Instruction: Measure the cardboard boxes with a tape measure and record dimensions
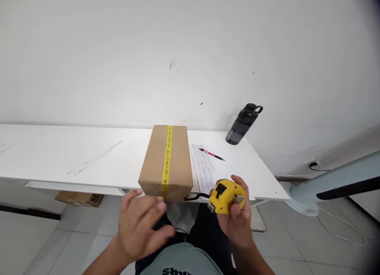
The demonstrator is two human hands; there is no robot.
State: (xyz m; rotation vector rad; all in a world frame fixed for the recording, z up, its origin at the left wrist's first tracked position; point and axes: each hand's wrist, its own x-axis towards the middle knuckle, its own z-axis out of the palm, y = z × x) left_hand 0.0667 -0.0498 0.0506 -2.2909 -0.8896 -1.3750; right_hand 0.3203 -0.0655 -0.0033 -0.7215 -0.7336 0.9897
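A yellow tape measure (228,195) with a black button and a dark wrist strap is gripped in my right hand (237,223), just off the table's front edge. My left hand (142,223) is slightly blurred, its fingers apart and nothing in it, in front of the near left corner of a cardboard box (151,156). Yellow printed tape (167,156) runs lengthwise over the closed box top. Right of the box, a handwritten sheet of paper (204,170) lies flat, with a red and black pen (212,154) across it.
A dark water bottle (242,124) stands at the back right of the white table (59,156), by the wall. Under the table at left is another cardboard box (78,197). A pale round-based stand (303,201) with a cable is on the floor at right.
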